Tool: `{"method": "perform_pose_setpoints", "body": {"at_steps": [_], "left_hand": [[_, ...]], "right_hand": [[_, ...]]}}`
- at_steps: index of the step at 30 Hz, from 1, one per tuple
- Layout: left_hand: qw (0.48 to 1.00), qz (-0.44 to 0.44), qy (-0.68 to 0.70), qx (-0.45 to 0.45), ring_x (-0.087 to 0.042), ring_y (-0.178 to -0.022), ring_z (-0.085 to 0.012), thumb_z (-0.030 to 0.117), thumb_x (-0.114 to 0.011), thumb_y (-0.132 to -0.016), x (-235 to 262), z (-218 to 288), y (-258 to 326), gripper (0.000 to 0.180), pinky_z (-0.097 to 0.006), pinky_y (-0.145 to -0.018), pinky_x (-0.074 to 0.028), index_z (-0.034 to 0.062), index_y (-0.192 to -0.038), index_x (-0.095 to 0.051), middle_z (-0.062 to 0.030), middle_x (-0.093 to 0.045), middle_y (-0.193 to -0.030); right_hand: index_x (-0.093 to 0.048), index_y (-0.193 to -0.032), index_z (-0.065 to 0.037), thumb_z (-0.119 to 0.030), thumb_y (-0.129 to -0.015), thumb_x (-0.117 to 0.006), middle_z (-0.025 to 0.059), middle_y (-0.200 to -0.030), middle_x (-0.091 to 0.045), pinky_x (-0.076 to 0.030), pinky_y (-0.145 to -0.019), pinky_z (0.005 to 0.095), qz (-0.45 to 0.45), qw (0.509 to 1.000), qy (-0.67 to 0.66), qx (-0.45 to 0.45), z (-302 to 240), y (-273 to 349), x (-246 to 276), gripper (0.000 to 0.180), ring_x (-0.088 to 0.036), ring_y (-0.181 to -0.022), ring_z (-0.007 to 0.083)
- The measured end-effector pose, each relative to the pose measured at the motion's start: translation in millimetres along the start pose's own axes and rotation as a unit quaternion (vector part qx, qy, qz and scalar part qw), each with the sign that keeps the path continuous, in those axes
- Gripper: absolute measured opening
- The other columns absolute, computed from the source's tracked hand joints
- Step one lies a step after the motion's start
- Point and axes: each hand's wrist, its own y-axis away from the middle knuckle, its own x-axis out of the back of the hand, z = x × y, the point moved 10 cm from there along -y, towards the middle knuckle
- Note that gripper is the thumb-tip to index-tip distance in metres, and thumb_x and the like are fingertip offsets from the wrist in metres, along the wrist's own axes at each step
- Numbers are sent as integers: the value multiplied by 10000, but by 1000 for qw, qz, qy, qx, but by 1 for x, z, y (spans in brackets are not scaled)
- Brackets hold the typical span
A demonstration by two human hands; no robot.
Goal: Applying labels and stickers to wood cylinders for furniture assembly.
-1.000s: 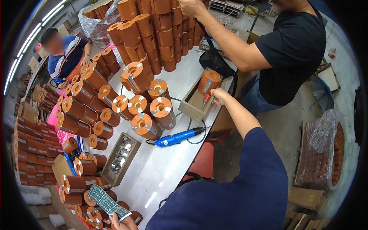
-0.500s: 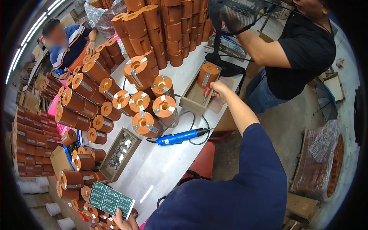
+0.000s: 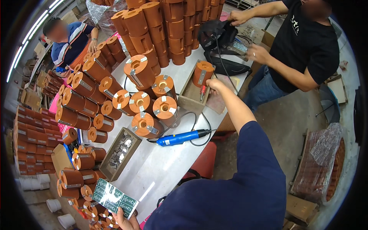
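Observation:
At the lower edge, my left hand (image 3: pixel 125 221) grips a sheet of green stickers (image 3: pixel 115 197) by its near corner, thumb on top; light glares off its middle. My right arm reaches far across the table, and my right hand (image 3: pixel 216 86) is closed at the right rim of a long wooden tray (image 3: pixel 188 103). Inside that tray stand an orange-brown cylinder (image 3: pixel 202 73) with a metal strip and a small red-handled tool (image 3: pixel 202 92). The fingertips of my right hand are partly hidden. A blue electric screwdriver (image 3: pixel 180 138) with a black cable lies nearer me on the white table.
Orange-brown cylinders (image 3: pixel 142 123) crowd the table's middle and left, with tall stacks (image 3: pixel 172 32) behind. A second wooden tray (image 3: pixel 130 155) holds small metal pieces. One co-worker (image 3: pixel 306 50) stands at the far right by a black bag (image 3: pixel 218 36); another person (image 3: pixel 71 42) is at the far left.
The co-worker at right has lowered the black bag onto the table and drawn one hand back. The far tray has shifted slightly left with my right hand. My sticker sheet has moved slightly right.

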Motion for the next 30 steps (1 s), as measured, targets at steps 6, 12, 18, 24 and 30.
{"method": "perform_pose_setpoints", "body": {"at_steps": [6,12,18,24,30], "left_hand": [[1000,-11,6,15,-598,-758,-151,61,-502,-795,-4,-3,1,251,-273,-627,-514,44,-1042,-457,-66,-579,-892],[1000,-3,0,27,-593,-801,-165,78,-510,-794,-4,-7,2,257,-296,-681,-496,44,-1045,-461,-61,-580,-909],[999,-3,3,32,-601,-806,-164,78,-509,-797,-2,-8,7,243,-298,-689,-517,33,-1031,-460,-72,-588,-906],[999,32,4,28,-604,-805,-176,71,-494,-801,13,-11,5,242,-309,-666,-524,36,-1037,-454,-84,-586,-923],[999,-6,24,26,-501,-1008,-241,30,-500,-751,17,-17,7,504,-385,-861,-424,-3,-1223,-326,-137,-480,-1120]], "right_hand": [[-524,-687,-1,-181,-700,-434,130,-517,-502,-278,-314,320,19,1000,24,-4,2,-25,-6,201,-403,-340,173],[-576,-753,61,-168,-746,-425,181,-621,-571,-425,-453,417,59,993,78,73,3,-85,-12,274,-555,-499,277],[-588,-726,44,-177,-729,-452,172,-646,-577,-424,-498,381,120,968,170,142,-34,-85,3,260,-557,-511,256],[-608,-754,33,-196,-735,-453,193,-696,-605,-455,-609,381,202,949,213,115,-48,-75,32,277,-608,-630,284],[-665,-740,-51,-260,-658,-577,170,-821,-622,-443,-736,367,251,919,246,180,-52,-97,30,241,-589,-823,313]]}}
